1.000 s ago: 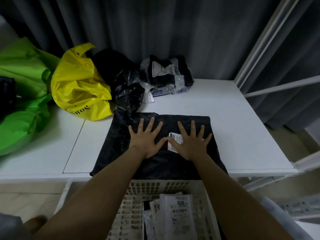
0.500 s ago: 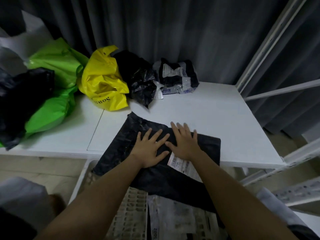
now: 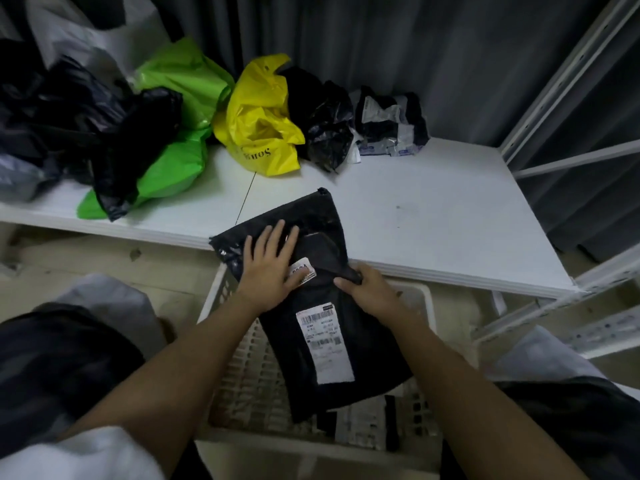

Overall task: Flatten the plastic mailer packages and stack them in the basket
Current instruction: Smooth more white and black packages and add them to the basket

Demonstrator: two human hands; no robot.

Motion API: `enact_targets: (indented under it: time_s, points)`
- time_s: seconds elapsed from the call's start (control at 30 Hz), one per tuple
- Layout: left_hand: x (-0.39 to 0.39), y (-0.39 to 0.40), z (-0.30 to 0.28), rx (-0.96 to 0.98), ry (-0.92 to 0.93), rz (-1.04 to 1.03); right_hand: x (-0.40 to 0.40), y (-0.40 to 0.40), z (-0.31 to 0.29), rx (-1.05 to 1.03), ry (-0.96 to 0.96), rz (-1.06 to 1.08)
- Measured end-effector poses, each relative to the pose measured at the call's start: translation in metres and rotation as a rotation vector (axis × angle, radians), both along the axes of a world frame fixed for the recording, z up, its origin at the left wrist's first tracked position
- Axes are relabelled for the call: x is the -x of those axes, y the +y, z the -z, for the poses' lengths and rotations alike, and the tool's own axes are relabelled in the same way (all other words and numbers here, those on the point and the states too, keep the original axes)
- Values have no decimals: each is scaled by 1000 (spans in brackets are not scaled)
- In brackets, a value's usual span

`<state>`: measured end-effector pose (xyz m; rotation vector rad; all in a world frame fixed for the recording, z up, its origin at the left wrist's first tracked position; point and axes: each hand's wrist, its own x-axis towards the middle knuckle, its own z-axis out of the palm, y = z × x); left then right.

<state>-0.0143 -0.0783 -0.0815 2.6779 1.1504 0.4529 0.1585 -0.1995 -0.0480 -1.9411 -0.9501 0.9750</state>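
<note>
A white bench (image 3: 433,216) runs across the view, its top made of two panels that meet at a thin seam near the middle. Behind it hangs a grey curtain (image 3: 398,46) in long folds, and a white metal rack (image 3: 568,98) stands along the right side, with a perforated rail showing lower right. Pale floor (image 3: 104,258) shows below the bench's front edge.

A black mailer (image 3: 329,341) lies half on the bench and half over the white basket (image 3: 221,292) that stands just in front of the bench. Its far end rests on the bench top, while the near end, which bears a white shipping label (image 3: 323,344), hangs down into the basket. The left hand (image 3: 272,268) lies flat on the mailer with fingers straight and spread, partly covering a small sticker (image 3: 303,270). The right hand (image 3: 369,289) has its fingers curled, pinching a fold of the black plastic at the mailer's right edge. More flat packages (image 3: 360,424) lie at the bottom of the basket under the mailer.

Along the back of the bench sits a row of crumpled bags: a black-and-white parcel (image 3: 389,123) on the right, a black bag (image 3: 322,123) beside it, a yellow bag (image 3: 259,123) with lettering, a green bag (image 3: 173,133), and a dark heap (image 3: 69,123) at far left with a white bag (image 3: 86,39) behind it.
</note>
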Motion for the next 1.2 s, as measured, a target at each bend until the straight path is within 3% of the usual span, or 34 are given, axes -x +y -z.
enact_targets:
  time_s: [0.1, 0.23, 0.33, 0.53, 0.63, 0.77, 0.83, 1.07, 1.2]
  points:
    - [26, -9, 12, 149, -206, -268, 22, -21, 19, -33, 241, 137]
    - [62, -12, 32, 789, -513, -347, 51, -30, 43, -29, 418, 291]
    - [78, -12, 43, 955, -478, -370, 66, -31, 61, 37, 446, 335]
    - [85, -2, 58, 851, -200, -440, 68, -32, 85, 72, 676, 401]
    - [81, 4, 68, 784, -96, -443, 65, -30, 98, 96, 523, 378]
    - [75, 10, 94, 759, 113, -371, 60, -21, 127, 295, 4, 249]
    - [67, 11, 104, 720, 211, -360, 60, -15, 142, 369, -140, 173]
    - [39, 6, 119, 582, 496, -352, 64, 3, 184, 504, -194, 71]
    - [37, -8, 147, 398, 507, -54, 65, 8, 205, 560, -171, 38]
